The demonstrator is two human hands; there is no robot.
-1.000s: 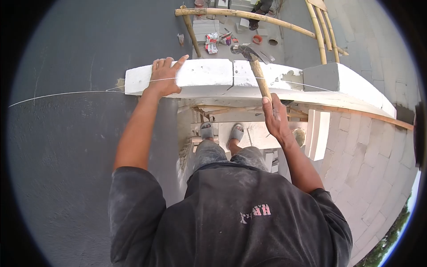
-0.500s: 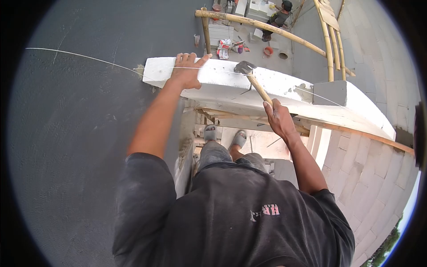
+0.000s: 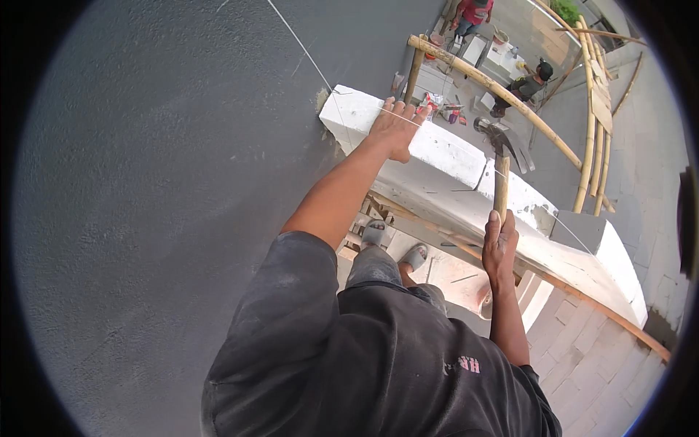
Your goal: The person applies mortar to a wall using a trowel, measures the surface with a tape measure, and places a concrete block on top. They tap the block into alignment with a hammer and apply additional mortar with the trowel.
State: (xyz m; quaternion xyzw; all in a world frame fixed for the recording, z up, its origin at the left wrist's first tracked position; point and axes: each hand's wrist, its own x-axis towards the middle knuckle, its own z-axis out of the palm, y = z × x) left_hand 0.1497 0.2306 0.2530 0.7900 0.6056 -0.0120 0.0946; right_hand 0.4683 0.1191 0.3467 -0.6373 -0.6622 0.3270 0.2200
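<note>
My left hand (image 3: 395, 131) lies on top of a long white block (image 3: 448, 153), its fingers spread over the far edge. My right hand (image 3: 500, 244) is wrapped round the wooden handle of a claw hammer (image 3: 502, 182). The hammer's head is raised near the far side of the block row, close to a joint between two blocks. A thin white string (image 3: 302, 45) runs from the dark wall and along the top of the blocks. At the row's right part, a grey-sided block (image 3: 579, 231) stands higher, with rough mortar beside it.
Bamboo poles (image 3: 502, 91) form a frame beyond the blocks. Two people (image 3: 526, 87) are on the floor below, among stacked blocks, bags and buckets. A grey plastered wall (image 3: 167, 218) rises at the left. My sandalled feet (image 3: 413, 256) are on boards beneath me.
The view has turned, so the block row now slants down to the right. The hammer head met the block top half a second ago and is now lifted. My left hand stays on the block.
</note>
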